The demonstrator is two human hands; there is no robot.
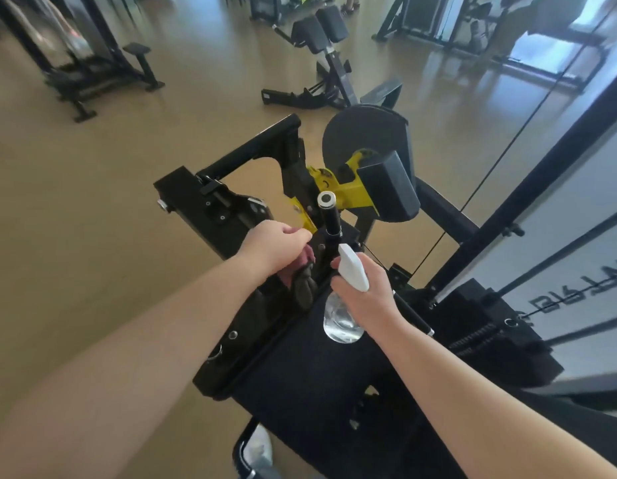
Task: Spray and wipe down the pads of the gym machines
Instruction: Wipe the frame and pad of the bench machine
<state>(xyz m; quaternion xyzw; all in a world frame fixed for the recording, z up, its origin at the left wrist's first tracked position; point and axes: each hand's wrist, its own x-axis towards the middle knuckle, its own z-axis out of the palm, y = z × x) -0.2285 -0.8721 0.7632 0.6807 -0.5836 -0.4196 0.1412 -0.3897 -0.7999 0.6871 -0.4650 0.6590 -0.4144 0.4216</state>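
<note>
A black gym machine with yellow parts stands below me, its dark seat pad (310, 382) nearest and a dark roller pad (390, 184) farther right. My left hand (276, 247) grips a grey-brown cloth (304, 286) that hangs down beside the machine's shiny black frame. My right hand (366, 288) holds a clear spray bottle (341, 319) with a white trigger head (352, 267), nozzle aimed away from me, over the front of the seat pad. An upright black handle (329, 216) with a chrome cap rises between my hands.
A padded bench machine (321, 29) stands on the tan floor ahead, and another black frame (92, 63) at the far left. A weight-stack tower with cables (507, 209) and white panel rises at the right. Open floor lies to the left. A shoe (260, 451) shows at the bottom.
</note>
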